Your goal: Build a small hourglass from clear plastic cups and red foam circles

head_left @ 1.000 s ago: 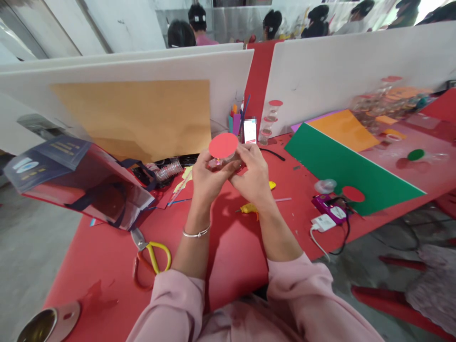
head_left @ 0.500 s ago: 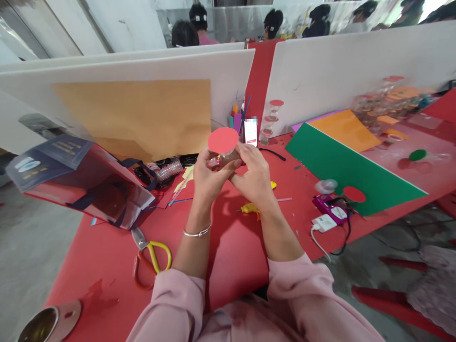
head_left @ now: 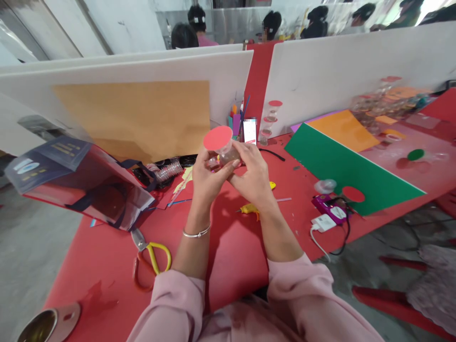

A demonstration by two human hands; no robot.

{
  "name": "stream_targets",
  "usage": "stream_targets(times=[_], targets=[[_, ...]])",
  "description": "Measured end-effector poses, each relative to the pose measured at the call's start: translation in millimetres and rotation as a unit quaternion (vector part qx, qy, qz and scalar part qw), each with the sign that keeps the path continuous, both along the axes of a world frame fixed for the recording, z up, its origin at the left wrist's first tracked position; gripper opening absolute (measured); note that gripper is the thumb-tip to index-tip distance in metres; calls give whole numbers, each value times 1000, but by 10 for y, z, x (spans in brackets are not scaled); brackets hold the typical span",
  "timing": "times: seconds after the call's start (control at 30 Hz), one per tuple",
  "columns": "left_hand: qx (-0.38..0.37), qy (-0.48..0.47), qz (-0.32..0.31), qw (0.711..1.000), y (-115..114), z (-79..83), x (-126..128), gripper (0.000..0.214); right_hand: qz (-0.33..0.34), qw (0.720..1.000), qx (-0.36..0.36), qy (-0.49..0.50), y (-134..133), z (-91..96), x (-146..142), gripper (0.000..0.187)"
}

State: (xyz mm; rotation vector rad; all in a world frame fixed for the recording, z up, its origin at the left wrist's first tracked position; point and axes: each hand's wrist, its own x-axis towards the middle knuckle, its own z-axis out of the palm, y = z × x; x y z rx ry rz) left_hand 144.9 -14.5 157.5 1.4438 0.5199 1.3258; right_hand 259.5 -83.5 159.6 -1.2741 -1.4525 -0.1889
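Observation:
Both hands hold a clear plastic cup piece (head_left: 227, 156) topped by a flat red disc (head_left: 217, 138), raised above the red table. My left hand (head_left: 208, 176) grips its left side, thumb across the front. Around the right side, my right hand (head_left: 250, 168) has its fingers closed on the same piece. The disc tilts to the left, and fingers hide much of the clear part. Just below my right hand lies a yellow glue gun (head_left: 250, 209). Scissors with red and yellow handles (head_left: 151, 259) rest on the table left of my left forearm.
A gift bag (head_left: 92, 185) stands at the left, a metal mug (head_left: 50, 323) at the front left. A phone (head_left: 250, 130) leans by a pen holder. On the right are a green sheet (head_left: 342, 175), a purple power strip (head_left: 329, 209) and stacked clear cups (head_left: 270, 121). People sit beyond the white partition.
The cup piece has tipped, so its red disc has shifted slightly left and leans over more. Both hands stay nearly in place around it.

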Motion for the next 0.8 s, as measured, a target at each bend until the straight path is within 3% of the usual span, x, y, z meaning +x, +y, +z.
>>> stream_targets(times=[0.27,0.5,0.67,0.8], targets=[[52,18,25,998,29,12,-41,30,41,998,-44,0,-50,47,1,67],[11,16,15,1000,6,12,-14,46,-13,1000,0,-9,-5,6,24,60],[36,34,34,998,6,30,-31,34,22,998,-45,-24,-29,14,59,72],[33,30,7,999,-20,43,-17,39,-13,1000,-7,-27,7,-20,55,66]])
